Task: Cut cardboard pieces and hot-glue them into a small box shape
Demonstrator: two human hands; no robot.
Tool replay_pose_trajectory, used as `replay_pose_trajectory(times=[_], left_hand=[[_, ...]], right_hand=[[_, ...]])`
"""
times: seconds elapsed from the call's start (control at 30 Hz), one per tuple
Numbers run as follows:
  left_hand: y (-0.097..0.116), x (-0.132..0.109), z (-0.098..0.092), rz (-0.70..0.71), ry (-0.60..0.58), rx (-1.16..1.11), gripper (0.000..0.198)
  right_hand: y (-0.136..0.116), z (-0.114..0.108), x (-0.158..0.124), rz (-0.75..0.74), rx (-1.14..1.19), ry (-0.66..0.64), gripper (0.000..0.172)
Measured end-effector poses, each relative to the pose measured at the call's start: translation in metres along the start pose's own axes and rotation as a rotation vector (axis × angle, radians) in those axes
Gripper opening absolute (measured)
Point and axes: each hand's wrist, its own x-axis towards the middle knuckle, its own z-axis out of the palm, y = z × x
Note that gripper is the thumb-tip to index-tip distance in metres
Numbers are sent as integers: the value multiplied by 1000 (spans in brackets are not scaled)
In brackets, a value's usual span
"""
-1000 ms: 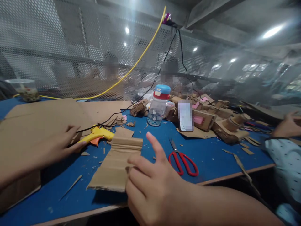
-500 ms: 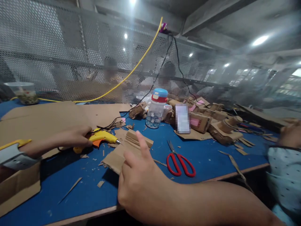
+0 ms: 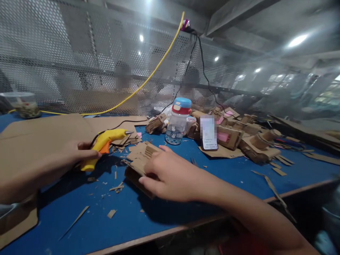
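Observation:
My left hand (image 3: 79, 152) is wrapped round the handle of a yellow hot glue gun (image 3: 106, 137), which has an orange trigger. Its metal nozzle points right, raised over the blue tabletop (image 3: 106, 226). My right hand (image 3: 170, 173) grips a folded cardboard piece (image 3: 136, 166) with ridged strips on top; the thumb is at its near side and the other fingers lie over it. Behind my right forearm, only the blade tips of the scissors (image 3: 194, 162) show.
A water bottle (image 3: 175, 124) with a blue lid stands behind my right hand. A phone (image 3: 209, 136) leans on cardboard models (image 3: 231, 138). Large cardboard sheets (image 3: 53, 132) lie at left, and scraps (image 3: 112, 213) are scattered about. A black cord (image 3: 122, 123) trails from the glue gun.
The glue gun has been picked up off the tabletop by my left hand. My right hand has turned over the cardboard piece, closing on it, and its forearm now covers most of the scissors.

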Motion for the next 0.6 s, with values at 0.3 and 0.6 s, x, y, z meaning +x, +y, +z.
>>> replay_pose_trajectory(times=[0.3, 0.6], left_hand=[[-2, -8, 13, 90, -62, -148, 26], [-14, 0, 16, 482, 271, -35, 70]], right_hand=[[30, 7, 7, 43, 160, 4, 37], [42, 6, -4, -28, 195, 103, 36]])
